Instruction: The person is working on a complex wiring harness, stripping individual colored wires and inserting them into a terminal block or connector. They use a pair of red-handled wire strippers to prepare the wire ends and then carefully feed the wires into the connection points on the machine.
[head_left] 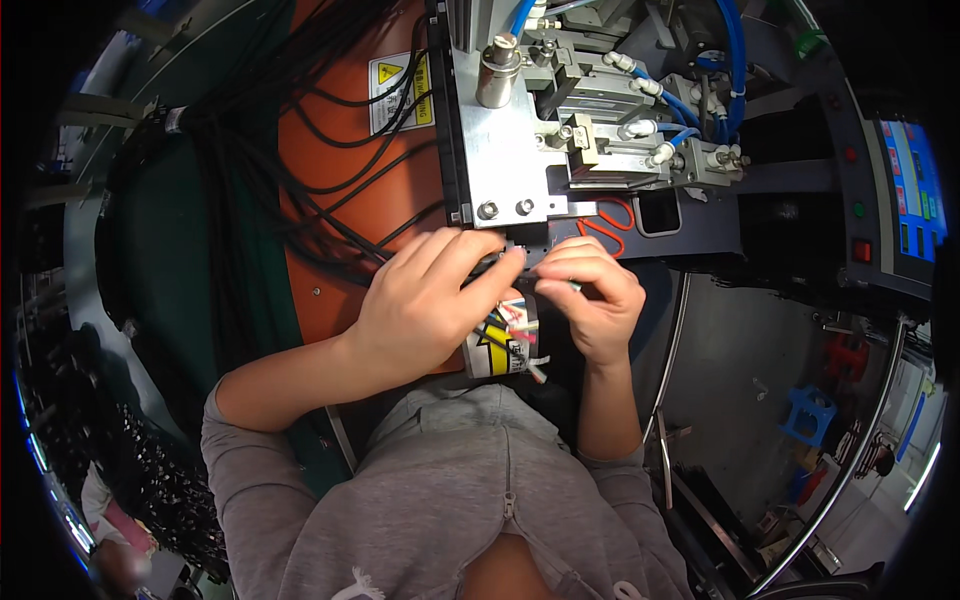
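In front of my body, just under the machine's metal plate [497,150], my two hands work close together. My left hand [425,295] is closed, thumb against fingers, on the end of a black cable [487,264]. Thin coloured wires [515,322] fan out below its fingertips, some white, pink and dark. My right hand [600,300] is pinched, its fingertips nearly meeting the left ones. A small greenish wire end [575,286] shows between its thumb and forefinger. The exact spot where the fingertips meet is partly hidden and blurred.
Many black cables [330,215] spread over the orange surface [315,150] at the left. Red-handled scissors [612,228] lie beside the plate. Pneumatic cylinders [610,105] with blue hoses stand behind. A control panel with a screen [910,200] is at the right, a blue stool [808,415] below.
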